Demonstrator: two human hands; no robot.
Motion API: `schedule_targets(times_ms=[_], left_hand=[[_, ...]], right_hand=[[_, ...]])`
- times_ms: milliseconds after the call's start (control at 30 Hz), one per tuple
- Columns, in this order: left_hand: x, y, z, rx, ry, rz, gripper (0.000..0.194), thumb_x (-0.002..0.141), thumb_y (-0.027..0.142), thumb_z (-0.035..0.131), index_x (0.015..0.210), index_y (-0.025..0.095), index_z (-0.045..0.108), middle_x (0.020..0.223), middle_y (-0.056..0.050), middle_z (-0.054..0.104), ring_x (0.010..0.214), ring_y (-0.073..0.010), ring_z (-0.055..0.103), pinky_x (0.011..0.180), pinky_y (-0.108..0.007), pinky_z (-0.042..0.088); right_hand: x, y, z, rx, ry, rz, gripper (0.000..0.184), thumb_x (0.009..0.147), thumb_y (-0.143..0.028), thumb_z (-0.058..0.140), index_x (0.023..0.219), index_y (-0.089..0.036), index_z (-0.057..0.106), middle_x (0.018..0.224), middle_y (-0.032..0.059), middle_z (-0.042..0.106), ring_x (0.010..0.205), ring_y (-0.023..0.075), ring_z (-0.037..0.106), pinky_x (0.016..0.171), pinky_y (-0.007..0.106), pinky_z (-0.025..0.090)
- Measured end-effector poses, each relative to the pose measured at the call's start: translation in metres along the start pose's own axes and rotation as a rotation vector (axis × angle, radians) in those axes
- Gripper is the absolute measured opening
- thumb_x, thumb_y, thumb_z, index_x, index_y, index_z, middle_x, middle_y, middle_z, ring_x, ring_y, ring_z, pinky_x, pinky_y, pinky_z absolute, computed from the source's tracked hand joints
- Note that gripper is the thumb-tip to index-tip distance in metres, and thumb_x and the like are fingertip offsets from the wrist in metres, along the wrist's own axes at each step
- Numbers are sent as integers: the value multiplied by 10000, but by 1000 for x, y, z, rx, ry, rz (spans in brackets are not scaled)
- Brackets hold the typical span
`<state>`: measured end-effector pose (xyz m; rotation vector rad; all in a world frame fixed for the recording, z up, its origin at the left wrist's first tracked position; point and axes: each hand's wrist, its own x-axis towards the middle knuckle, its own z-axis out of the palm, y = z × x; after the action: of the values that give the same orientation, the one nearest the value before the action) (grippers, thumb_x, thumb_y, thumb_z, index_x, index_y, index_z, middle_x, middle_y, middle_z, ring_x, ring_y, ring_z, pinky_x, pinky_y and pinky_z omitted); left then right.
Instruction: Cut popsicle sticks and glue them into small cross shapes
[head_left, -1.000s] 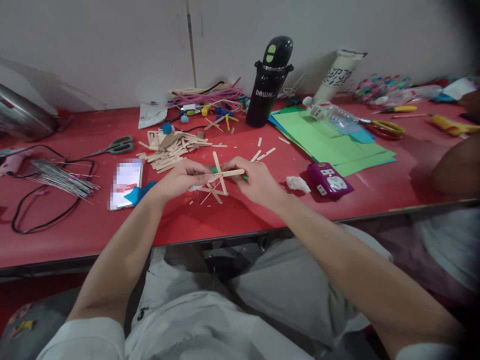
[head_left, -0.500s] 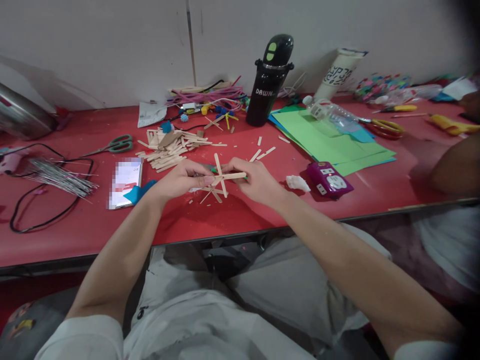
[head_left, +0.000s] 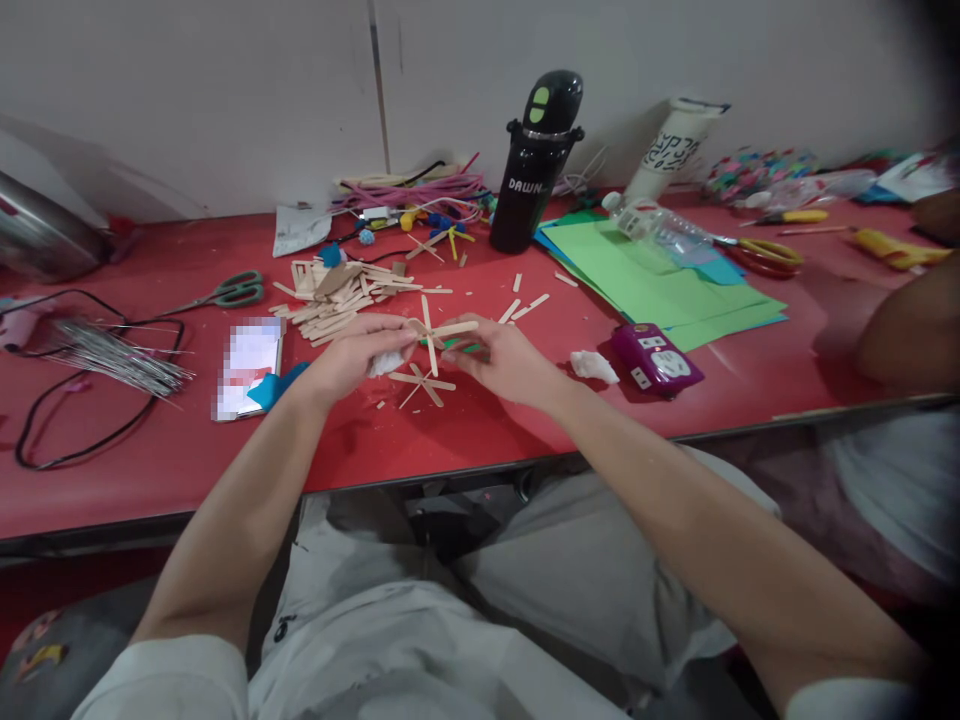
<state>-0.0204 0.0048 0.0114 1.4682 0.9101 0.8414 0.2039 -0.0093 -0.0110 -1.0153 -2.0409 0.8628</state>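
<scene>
Left hand (head_left: 371,350) pinching crossed craft-stick star (head_left: 428,334) above red table (head_left: 255,468), right hand (head_left: 501,362) at its other side, grip unclear, second craft-stick star (head_left: 427,384) just below, craft-stick pile (head_left: 337,295) beyond

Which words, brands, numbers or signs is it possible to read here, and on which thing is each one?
"DAWN": on the black bottle.
White container: dark lettering, too unclear to read.
Phone: screen too blurred.
Clear bottle: label too small.
Paper slip: marks too faint.
</scene>
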Motion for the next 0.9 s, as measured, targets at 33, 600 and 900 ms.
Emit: schedule_targets(times_ms=[33,600,900], left_hand=[[1,-1,-1,0,11,11,246,751,387,710,648,169,659,571,13,490,533,-86,427,491,-241,279],[6,1,0,-163,36,-194,252,732,302,651,548,180,530,542,20,440,446,-67,380,412,-217,292],[9,1,1,-232,111,-299,311,798,438,658,674,155,619,600,-7,543,462,-75,447,416,-207,326]], right_hand=[[0,0,0,11,-15,20,279,886,-189,560,1160,-205,615,1184,101,676,962,208,685,887,406,543],[-1,-14,1,168,242,-35,234,895,-369,658,1056,-199,662,942,44,724,817,161,666,709,302,532],[-2,-15,-2,66,275,-69,193,944,-340,586,918,-177,686,791,23,683,683,129,604,647,282,475]])
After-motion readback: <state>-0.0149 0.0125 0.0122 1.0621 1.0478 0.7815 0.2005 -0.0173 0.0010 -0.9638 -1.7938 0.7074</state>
